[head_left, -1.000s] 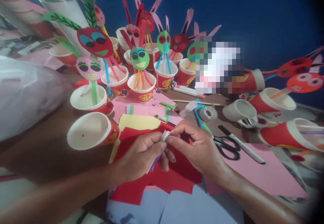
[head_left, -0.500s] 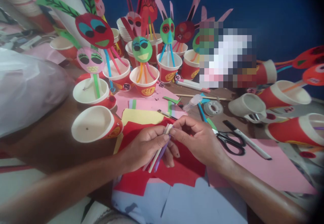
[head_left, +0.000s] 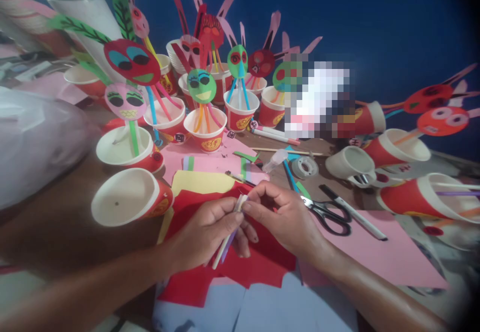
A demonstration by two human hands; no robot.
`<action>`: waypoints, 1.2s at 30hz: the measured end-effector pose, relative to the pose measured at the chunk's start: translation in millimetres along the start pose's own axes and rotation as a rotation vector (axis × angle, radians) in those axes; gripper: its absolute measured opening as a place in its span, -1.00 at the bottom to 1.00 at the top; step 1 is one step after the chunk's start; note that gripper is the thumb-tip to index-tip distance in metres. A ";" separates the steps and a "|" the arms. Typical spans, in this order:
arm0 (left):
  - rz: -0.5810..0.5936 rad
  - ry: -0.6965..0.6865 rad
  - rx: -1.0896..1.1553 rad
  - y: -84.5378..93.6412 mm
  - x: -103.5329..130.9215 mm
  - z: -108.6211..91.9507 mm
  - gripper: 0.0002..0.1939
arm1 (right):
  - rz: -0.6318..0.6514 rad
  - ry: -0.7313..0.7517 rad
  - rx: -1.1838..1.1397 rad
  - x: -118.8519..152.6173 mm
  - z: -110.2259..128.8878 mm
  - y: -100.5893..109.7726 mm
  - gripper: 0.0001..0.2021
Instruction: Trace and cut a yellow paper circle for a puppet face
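Note:
Between thumb and fingers, my left hand [head_left: 215, 222] grips a small bundle of thin sticks [head_left: 222, 253], whitish and purple, slanting down to the left. At the bundle's top end, the thumb and forefinger of my right hand [head_left: 275, 214] pinch close together, touching it; its other fingers curl beneath. Exactly what my right fingertips grip is too small to tell. Both hands are over red paper [head_left: 187, 282], with yellow paper [head_left: 202, 182] behind it.
Paper cups [head_left: 125, 197] with round paper faces on sticks stand at the back and right. Black-handled scissors [head_left: 332, 217], a marker [head_left: 360, 217], a tape roll [head_left: 305, 167] and a white mug [head_left: 348, 164] are to the right. A plastic bag [head_left: 33, 142] bulges at left.
The view has shifted, so the cups and paper appear lower and further left. Both hands keep nearly the same hold at the top of the bundle.

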State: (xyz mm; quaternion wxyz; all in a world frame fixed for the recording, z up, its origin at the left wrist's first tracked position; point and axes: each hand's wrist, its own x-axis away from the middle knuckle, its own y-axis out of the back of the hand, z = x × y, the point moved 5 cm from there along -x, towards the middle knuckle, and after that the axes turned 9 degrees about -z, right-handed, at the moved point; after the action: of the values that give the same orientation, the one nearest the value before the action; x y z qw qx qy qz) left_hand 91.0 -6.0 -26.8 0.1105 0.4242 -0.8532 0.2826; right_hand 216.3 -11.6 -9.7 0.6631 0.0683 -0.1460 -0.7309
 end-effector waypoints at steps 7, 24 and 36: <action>0.003 -0.020 -0.042 0.4 0.2 -0.6 -0.86 | 0.012 0.012 -0.035 0.9 0.8 -0.4 -0.84; -0.017 0.022 0.044 3.7 -0.8 1.8 -0.86 | 0.093 0.087 -0.134 -0.7 -5.5 -0.2 -0.81; -0.014 0.004 0.053 2.8 -1.3 1.9 -0.87 | 0.058 0.187 -0.054 -1.1 0.9 2.9 -0.80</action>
State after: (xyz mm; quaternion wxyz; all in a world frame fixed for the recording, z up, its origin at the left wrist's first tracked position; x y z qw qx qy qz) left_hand 89.6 -4.9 -30.0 0.1032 0.4324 -0.8422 0.3050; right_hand 218.9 -10.7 -8.1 0.6965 0.1142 -0.0653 -0.7054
